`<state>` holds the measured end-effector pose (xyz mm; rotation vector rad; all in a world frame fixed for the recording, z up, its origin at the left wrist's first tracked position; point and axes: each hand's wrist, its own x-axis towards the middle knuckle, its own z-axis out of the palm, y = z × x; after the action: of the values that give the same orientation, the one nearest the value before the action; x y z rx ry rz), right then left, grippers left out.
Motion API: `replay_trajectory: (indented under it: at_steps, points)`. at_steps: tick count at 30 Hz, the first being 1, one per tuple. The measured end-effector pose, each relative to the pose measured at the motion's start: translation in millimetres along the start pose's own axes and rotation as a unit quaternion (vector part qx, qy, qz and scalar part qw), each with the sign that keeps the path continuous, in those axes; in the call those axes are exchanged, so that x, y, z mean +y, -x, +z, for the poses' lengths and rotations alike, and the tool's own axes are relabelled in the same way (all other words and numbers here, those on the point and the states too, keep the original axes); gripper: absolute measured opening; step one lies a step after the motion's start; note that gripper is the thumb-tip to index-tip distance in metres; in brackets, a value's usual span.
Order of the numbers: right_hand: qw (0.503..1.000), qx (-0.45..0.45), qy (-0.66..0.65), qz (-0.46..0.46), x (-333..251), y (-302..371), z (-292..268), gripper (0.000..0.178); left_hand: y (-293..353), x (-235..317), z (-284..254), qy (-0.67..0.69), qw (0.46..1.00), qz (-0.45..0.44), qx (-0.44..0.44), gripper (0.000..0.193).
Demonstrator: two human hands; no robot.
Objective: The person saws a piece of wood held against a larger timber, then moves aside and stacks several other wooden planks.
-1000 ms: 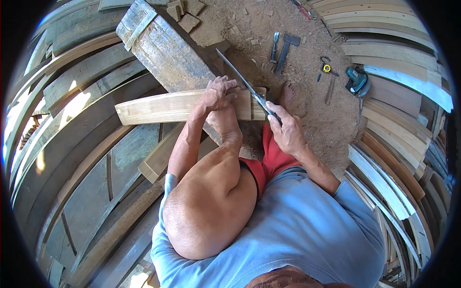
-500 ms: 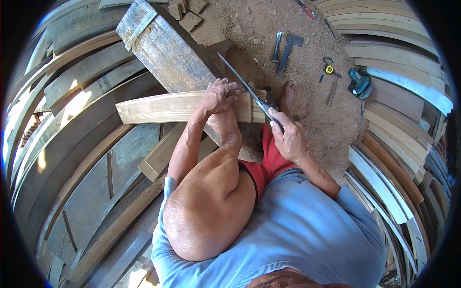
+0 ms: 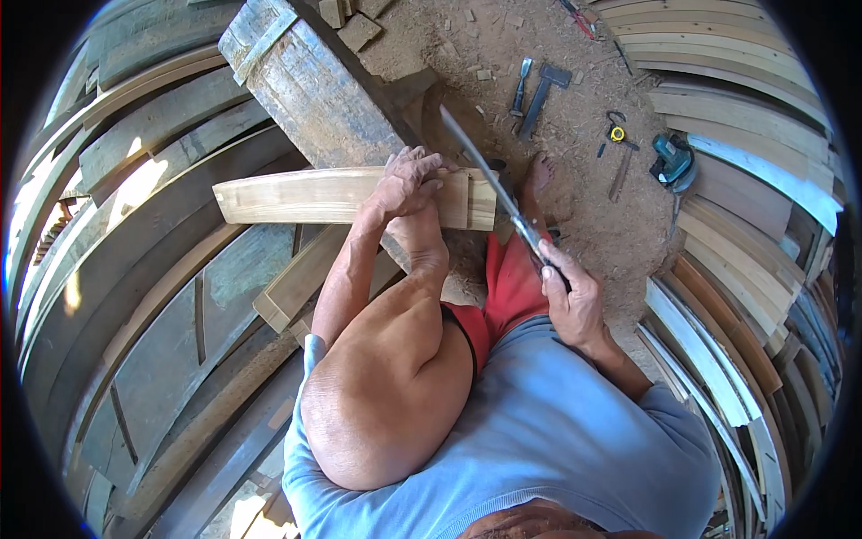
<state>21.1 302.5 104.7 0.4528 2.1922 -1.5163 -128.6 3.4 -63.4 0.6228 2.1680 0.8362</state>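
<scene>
A pale wooden board lies across a thick weathered timber block. My left hand presses on the board with bent fingers, close to my foot, which also rests there. A dark straight line crosses the board near its right end. My right hand is wrapped round the dark handle of a handsaw. The narrow blade slants up and left past the board's right end; whether it touches the wood I cannot tell.
On the dusty floor beyond lie a chisel, a hammer, a yellow tape measure and a green power tool. Stacked planks line the right; more boards fill the left. Offcuts lie at the far end.
My right hand has drawn the handsaw back toward me and slightly right. My left hand stays in place on the board.
</scene>
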Motion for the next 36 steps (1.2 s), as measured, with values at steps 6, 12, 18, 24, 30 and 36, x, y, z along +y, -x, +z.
replay_trajectory:
  at_steps: [6, 12, 18, 24, 30, 36]
  points:
    - [0.998, -0.015, -0.025, 0.049, 2.4, -17.0, 6.5, 0.032, -3.6, 0.5, -1.9, 0.007, 1.000, -0.015, -0.014, 0.038]
    - [0.999, -0.022, -0.036, 0.019, 10.4, -13.7, 13.8, 0.031, -1.3, 3.6, -5.1, -0.010, 1.000, -0.015, -0.024, 0.040]
    - [0.999, -0.022, -0.041, 0.026, 13.6, -11.6, 13.7, 0.032, -5.9, 6.4, -5.5, -0.026, 0.999, -0.017, -0.040, 0.042]
    - [1.000, -0.012, -0.010, -0.023, 18.1, -12.1, 21.2, 0.036, -2.6, 6.3, -6.6, -0.007, 0.999, -0.017, -0.035, 0.039]
    - [0.998, 0.011, 0.029, -0.061, 6.5, -12.5, 18.1, 0.033, -5.1, 7.1, -8.6, -0.002, 0.999, -0.008, -0.035, 0.035]
    - [0.999, 0.008, 0.019, -0.045, 0.8, -40.0, 29.8, 0.031, -10.2, 5.8, -8.3, -0.003, 1.000, -0.003, -0.028, 0.034]
